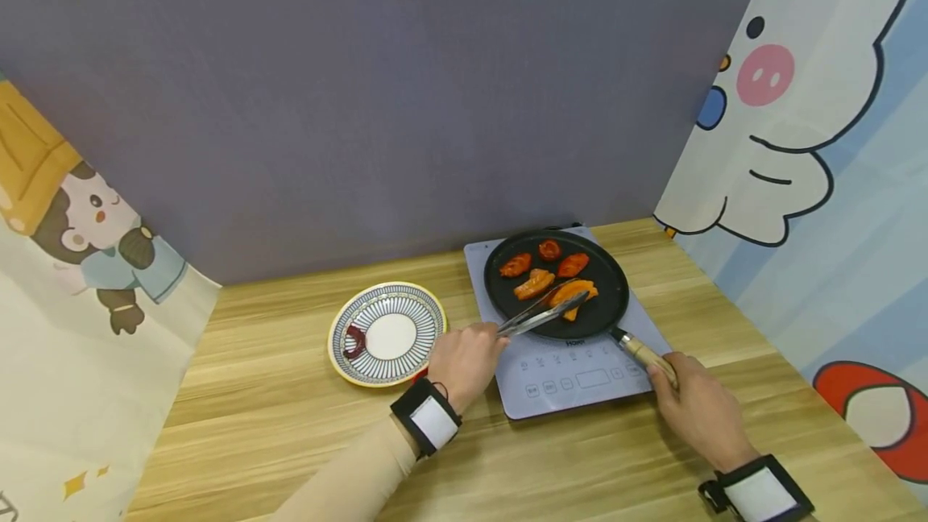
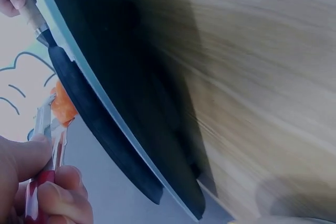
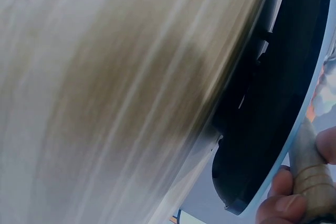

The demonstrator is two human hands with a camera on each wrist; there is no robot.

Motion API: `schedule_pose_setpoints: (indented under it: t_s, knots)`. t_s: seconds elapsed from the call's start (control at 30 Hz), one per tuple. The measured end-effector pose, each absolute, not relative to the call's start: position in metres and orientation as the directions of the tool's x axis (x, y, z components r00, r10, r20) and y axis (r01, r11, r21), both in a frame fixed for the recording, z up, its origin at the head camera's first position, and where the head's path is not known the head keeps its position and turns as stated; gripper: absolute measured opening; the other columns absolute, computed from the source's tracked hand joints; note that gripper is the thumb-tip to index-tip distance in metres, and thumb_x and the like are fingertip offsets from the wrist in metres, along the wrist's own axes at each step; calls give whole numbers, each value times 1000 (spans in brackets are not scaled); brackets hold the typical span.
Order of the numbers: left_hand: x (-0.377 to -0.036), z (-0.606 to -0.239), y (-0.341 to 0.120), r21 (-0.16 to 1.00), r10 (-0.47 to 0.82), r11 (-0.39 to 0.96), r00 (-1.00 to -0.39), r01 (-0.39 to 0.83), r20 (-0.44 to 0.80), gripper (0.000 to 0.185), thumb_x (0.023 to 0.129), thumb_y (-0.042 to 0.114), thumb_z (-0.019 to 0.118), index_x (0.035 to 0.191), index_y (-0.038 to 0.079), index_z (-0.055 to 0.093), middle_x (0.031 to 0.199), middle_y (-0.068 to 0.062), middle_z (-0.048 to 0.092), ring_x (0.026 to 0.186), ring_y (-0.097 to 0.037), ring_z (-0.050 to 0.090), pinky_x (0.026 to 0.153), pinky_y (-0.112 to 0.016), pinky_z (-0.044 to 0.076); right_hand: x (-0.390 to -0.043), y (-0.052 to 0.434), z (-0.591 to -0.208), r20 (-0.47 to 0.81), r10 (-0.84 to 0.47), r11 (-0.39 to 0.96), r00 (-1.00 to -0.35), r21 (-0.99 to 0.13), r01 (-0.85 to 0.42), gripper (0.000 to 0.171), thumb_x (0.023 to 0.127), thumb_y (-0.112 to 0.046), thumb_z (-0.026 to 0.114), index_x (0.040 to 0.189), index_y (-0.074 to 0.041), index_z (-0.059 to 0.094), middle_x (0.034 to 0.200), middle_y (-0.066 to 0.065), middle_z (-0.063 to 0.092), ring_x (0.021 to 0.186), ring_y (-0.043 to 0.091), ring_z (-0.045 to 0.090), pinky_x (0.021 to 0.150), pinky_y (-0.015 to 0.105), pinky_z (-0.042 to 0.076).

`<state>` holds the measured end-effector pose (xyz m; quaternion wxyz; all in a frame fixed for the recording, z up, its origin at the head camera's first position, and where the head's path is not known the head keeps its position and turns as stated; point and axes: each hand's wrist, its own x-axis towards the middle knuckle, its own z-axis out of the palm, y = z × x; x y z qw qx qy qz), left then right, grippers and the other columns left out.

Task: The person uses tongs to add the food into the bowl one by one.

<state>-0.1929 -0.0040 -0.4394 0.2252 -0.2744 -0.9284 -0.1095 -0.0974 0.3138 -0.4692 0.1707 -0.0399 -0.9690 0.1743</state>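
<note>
Tongs (image 1: 544, 314) in the left hand (image 1: 464, 361) pinch the orange piece (image 1: 573, 295) at the pan's (image 1: 507, 284) near rim, on the cooker (image 1: 580, 381) toward the desk's right edge. Right hand (image 1: 699, 409) wraps the handle (image 1: 645, 354); steady it, squeeze evenly, lift straight.

This is a staged cooking corner rather than a full kitchen — a wooden tabletop (image 1: 304, 425) carries an induction cooktop (image 1: 580, 377) with a black frying pan (image 1: 500, 288) of browned food. A plain grey backdrop (image 1: 399, 87) and cartoon-printed side panels (image 1: 819, 143) enclose it — like a recording booth.
</note>
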Motion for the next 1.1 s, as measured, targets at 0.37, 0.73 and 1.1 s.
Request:
schedule_pose_setpoints:
  t_s: [0.37,0.73,1.1]
  knots:
    - [-205,-436,19,54,460,848,-783,527,418,31,88,43,65,74,15,62,65,1,63,49,-20,58,39,-35,37,-97,314,-469,323,137,936,-936,-351,16,28,95,-26,57,102,1,58,69,3,47,53,16,41,43,32,28]
    - [-218,-433,42,16,485,848,-788,530,380,31,90,43,62,79,15,66,71,0,67,54,-20,61,44,-38,44,-97,314,-470,319,139,936,-937,-350,20,30,96,-27,57,104,2,58,70,4,48,53,16,41,43,32,27]
    - [-224,-435,57,32,468,859,-810,511,353,32,90,44,62,80,15,70,73,0,69,56,-21,62,46,-38,46,-97,313,-469,330,136,938,-934,-346,14,30,96,-27,56,104,2,58,69,4,47,53,16,40,43,31,27]
